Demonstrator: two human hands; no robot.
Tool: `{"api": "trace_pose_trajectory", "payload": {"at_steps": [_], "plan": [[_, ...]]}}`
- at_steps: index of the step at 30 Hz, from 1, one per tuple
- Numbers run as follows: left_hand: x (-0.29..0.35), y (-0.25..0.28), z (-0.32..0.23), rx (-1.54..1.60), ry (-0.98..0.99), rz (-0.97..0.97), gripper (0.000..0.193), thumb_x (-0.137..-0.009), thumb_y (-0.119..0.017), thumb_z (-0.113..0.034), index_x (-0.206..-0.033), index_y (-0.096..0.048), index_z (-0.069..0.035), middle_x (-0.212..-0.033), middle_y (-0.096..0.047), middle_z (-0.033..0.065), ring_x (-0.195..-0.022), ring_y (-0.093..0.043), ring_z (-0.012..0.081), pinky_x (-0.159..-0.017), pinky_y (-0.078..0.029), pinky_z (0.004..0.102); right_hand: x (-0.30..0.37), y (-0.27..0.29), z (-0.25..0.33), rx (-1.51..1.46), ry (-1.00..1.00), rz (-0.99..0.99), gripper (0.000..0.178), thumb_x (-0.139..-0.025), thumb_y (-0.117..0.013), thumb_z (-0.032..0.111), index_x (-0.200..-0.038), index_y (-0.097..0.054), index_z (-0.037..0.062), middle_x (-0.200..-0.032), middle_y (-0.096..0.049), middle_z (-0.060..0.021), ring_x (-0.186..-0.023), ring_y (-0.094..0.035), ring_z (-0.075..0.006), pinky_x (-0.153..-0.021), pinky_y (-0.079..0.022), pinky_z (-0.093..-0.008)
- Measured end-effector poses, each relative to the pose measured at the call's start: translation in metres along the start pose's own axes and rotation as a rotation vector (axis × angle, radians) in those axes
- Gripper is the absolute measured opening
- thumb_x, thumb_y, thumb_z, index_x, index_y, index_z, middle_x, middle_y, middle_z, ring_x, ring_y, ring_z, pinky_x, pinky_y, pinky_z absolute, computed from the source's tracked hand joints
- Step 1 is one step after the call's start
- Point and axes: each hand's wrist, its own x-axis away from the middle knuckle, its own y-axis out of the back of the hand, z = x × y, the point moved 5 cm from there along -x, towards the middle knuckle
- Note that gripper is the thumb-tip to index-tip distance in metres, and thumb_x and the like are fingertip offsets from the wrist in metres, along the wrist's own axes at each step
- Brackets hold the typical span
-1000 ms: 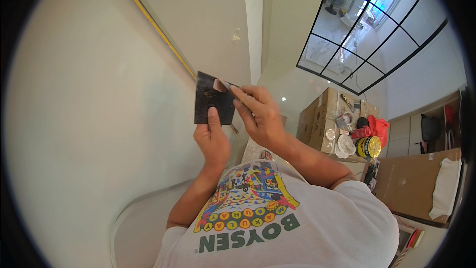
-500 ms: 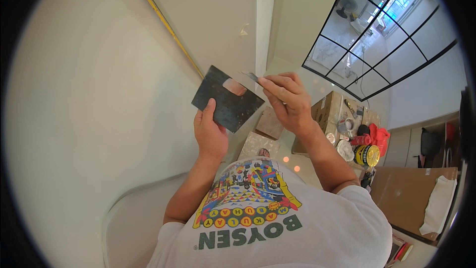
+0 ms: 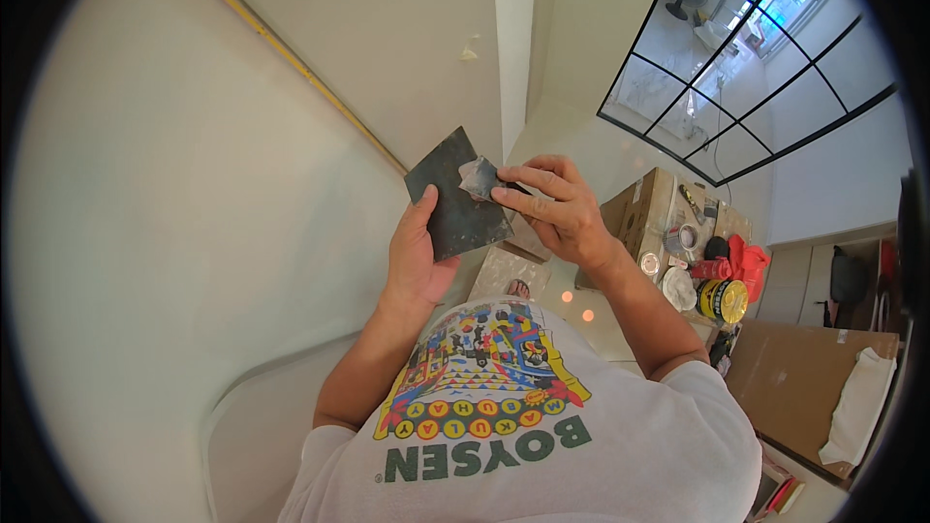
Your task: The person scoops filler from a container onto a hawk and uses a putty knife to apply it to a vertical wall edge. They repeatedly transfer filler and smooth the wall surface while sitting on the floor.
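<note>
My left hand [image 3: 415,257] is closed on a dark, flat, square plate [image 3: 448,218], thumb on top and the other fingers beneath it. The plate is tilted in front of my chest. Between the fingertips and thumb of my right hand [image 3: 572,213] is a small putty knife [image 3: 483,178], its grip mostly covered by the fingers. The blade lies over the plate's upper right part, at a small patch of pinkish putty [image 3: 467,172]. Whether the blade presses on the plate or only hovers over the putty is hard to see.
A pale wall [image 3: 174,232] with a long yellow strip [image 3: 291,61] stands close on my left. To the right, a cardboard box [image 3: 630,218] carries a yellow-and-black can [image 3: 722,301], a red cloth [image 3: 748,266] and tape rolls. A black-framed grid panel [image 3: 712,89] rises beyond.
The putty knife has come down from beside the plate onto its putty patch, its blade turning. The plate has shifted slightly right and rotated, and the view has moved a little.
</note>
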Motion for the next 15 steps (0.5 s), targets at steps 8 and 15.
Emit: {"api": "trace_pose_trajectory", "payload": {"at_steps": [8, 15], "plan": [[-0.008, 0.003, 0.014, -0.024, 0.021, -0.029, 0.044, -0.108, -0.065, -0.033, -0.143, -0.062, -0.007, -0.133, -0.072, 0.0068, -0.119, -0.07, 0.021, -0.106, -0.055, 0.0406, 0.022, 0.009, -0.025, 0.11, -0.012, 0.104, 0.057, -0.076, -0.073, -0.005, -0.128, -0.078, 0.0174, -0.128, -0.074, -0.0066, -0.106, -0.065, -0.0358, -0.093, -0.057, -0.0427], [-0.025, 0.002, 0.008, -0.019, 0.139, 0.253, 0.043, -0.109, -0.063, -0.03, -0.143, -0.06, -0.005, -0.134, -0.071, 0.0091, -0.118, -0.071, 0.0229, -0.103, -0.058, 0.0414, 0.043, 0.02, -0.044, -0.86, -0.685, -0.415, 0.029, -0.104, -0.069, 0.017, -0.131, -0.071, 0.0053, -0.113, -0.077, -0.0079, -0.098, -0.069, -0.0226, -0.086, -0.055, -0.0358]]}}
